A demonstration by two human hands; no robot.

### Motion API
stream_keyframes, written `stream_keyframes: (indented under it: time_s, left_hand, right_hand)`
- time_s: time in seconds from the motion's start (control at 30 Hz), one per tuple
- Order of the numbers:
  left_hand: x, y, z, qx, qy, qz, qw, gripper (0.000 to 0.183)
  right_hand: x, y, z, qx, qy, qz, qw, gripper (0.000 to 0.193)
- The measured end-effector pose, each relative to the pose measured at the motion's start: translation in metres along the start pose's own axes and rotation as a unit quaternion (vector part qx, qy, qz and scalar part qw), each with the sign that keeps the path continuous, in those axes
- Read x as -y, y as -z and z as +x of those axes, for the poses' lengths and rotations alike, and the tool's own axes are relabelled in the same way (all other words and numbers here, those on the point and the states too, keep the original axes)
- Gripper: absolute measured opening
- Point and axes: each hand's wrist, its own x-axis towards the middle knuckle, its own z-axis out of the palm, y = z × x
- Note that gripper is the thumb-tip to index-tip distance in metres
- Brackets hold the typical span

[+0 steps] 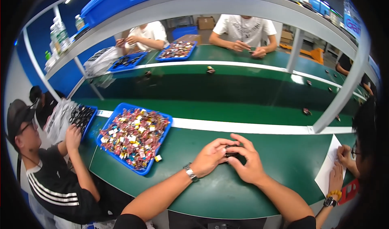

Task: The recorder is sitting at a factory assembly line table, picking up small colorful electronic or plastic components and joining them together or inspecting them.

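Observation:
Over the green worktop (194,192), my left hand (209,159) and my right hand (248,163) meet with their fingers curled round a small black part (232,154). Fingers cover most of it, so its exact kind cannot be made out. A metal-banded watch is on my left wrist. Left of my hands stands a blue tray (142,172) heaped with small parts (133,137) in reddish, white, yellow and blue. One yellow-and-white piece (158,158) lies on the worktop by the tray's near right corner.
Beyond a white rail (227,126) runs a green conveyor belt (190,107) with scattered small parts. A metal post (344,87) and overhead shelf (194,8) frame it. Co-workers sit left, right and opposite. A tray of black parts (83,117) is at left, a white paper (329,164) at right.

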Motion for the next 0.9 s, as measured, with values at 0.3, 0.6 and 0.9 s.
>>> stream_keyframes:
  time_s: [0.3,0.6,0.9]
  left_hand:
    - [-0.008,0.002,-0.010,-0.057,0.038,0.035,0.997,0.030]
    - [-0.009,-0.006,-0.003,-0.025,0.025,0.004,0.999,0.027]
    - [-0.011,-0.006,-0.005,-0.025,0.022,0.005,0.999,0.028]
  right_hand:
    - [-0.002,-0.021,0.008,-0.116,0.134,-0.123,0.977,0.022]
    - [0.008,-0.012,0.004,-0.089,0.137,-0.215,0.963,0.020]
    - [0.013,-0.006,0.002,-0.080,0.132,-0.175,0.972,0.028]
